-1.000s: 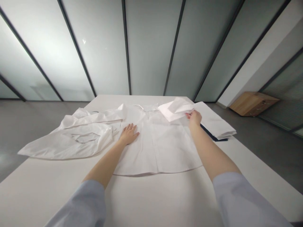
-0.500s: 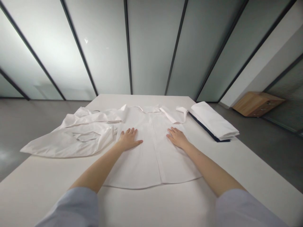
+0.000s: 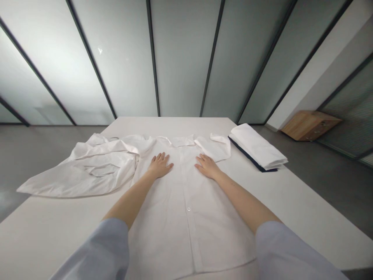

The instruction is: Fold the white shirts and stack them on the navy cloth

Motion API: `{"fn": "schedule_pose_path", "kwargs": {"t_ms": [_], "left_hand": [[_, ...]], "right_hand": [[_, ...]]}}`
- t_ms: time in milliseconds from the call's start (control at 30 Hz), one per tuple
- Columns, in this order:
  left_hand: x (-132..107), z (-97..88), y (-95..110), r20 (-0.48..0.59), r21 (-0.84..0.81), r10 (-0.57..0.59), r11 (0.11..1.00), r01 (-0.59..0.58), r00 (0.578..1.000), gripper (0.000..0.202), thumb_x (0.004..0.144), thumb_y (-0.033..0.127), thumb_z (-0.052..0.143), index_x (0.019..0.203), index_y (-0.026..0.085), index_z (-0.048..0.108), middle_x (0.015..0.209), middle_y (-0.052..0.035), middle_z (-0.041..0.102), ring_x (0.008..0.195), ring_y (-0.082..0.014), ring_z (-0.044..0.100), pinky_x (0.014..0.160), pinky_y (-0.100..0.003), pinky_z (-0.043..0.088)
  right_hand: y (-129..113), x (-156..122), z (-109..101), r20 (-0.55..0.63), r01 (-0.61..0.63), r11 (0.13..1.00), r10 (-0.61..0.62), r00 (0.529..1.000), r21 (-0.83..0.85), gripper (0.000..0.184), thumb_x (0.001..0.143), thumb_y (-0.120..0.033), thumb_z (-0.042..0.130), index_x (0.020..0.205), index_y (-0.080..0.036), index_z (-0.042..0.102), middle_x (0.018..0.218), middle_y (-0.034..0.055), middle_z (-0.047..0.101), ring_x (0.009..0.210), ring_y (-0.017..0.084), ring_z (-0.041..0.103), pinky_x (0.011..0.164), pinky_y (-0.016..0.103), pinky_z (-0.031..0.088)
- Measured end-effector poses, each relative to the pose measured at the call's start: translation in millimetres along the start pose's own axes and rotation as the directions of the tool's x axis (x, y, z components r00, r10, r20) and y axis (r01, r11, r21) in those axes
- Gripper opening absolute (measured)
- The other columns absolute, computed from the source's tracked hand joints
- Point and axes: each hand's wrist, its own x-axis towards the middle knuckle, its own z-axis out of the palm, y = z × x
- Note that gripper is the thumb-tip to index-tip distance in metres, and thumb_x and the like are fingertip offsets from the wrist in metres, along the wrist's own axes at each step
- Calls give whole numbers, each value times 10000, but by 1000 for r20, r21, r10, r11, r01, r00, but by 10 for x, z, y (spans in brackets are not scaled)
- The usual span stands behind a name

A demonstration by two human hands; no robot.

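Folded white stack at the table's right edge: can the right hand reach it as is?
Probably yes. The right hand lies flat and open on the shirt, and the folded stack sits to its right, slightly farther off. Only the flat sleeve and bare table lie between.

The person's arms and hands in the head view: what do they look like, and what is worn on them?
Both arms wear loose, pale blue-grey cloth: the left sleeve and the right sleeve end near the elbows. Below them the forearms are bare. The left hand and the right hand are bare too, with no gloves, and no watch, ring or bracelet shows.
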Motion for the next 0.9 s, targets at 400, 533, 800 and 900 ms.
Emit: {"fn": "schedule_pose_path", "kwargs": {"t_ms": [400,533,800,900], "left_hand": [[-149,-253,88,76,51,-52,998,49,996,795,912,630,313,1501,107,203,1162,-197,645,1100,-311,598,905,-392,417],[199,-347,113,55,-76,-111,990,115,992,781,925,563,353,1539,169,75,1111,-145,682,1029,-280,644,844,-348,447],[733,-19,10,79,-575,-204,790,212,976,293,837,290,521,998,138,713,1053,-130,713,1045,-261,630,884,-318,454],[794,-47,-16,119,-729,-296,622,286,948,354,846,366,484,940,112,712,957,-150,724,925,-271,667,798,-352,495]], "right_hand": [[-152,-242,-305,94,-80,994,73,993,74,391,897,-434,502,1188,-191,598,1138,127,670,1065,263,608,876,334,438],[-136,193,-316,26,-106,938,104,994,331,497,898,-337,502,1367,-175,475,1282,117,608,1112,214,593,901,276,427],[-72,816,-149,63,-324,879,323,944,349,327,865,-326,516,1093,-190,706,1120,114,691,1071,238,621,887,285,437],[-36,884,-173,89,-377,804,380,920,460,317,862,-326,475,886,-165,748,948,117,729,945,241,660,814,285,462]]}}
